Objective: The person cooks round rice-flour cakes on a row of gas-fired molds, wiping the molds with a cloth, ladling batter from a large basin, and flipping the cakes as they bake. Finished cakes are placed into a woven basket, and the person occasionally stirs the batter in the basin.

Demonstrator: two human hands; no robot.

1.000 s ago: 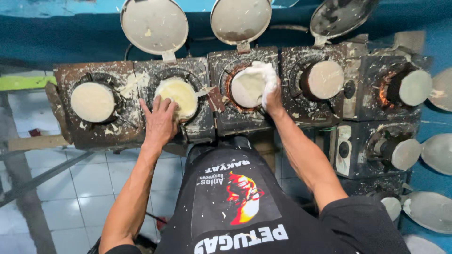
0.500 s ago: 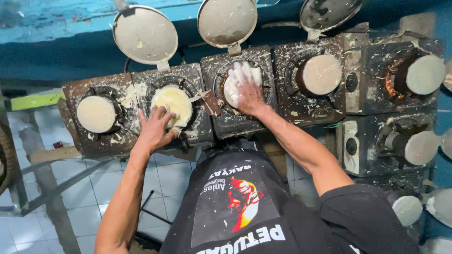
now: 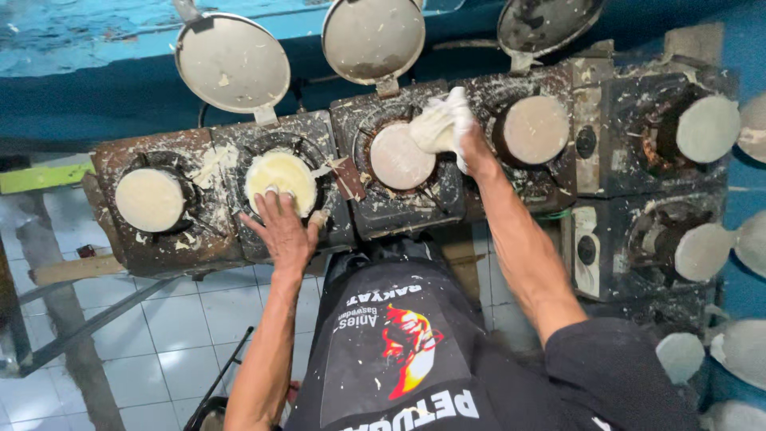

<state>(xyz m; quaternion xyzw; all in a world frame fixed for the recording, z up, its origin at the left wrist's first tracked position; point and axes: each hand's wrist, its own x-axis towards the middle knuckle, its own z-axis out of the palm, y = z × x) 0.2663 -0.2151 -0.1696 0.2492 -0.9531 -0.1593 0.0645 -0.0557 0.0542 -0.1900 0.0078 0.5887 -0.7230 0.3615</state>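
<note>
Two round crusted pans, white cloth wiping.

Left hand lies spread on the yellowish disc, centre-left. Right hand presses a white cloth against the middle disc.

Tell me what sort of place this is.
Likely a small food stall or workshop kitchen making round flat cakes: a row of batter-caked burners, hinged round lids propped open, and the left hand and right hand at pale rounds on the moulds.
</note>
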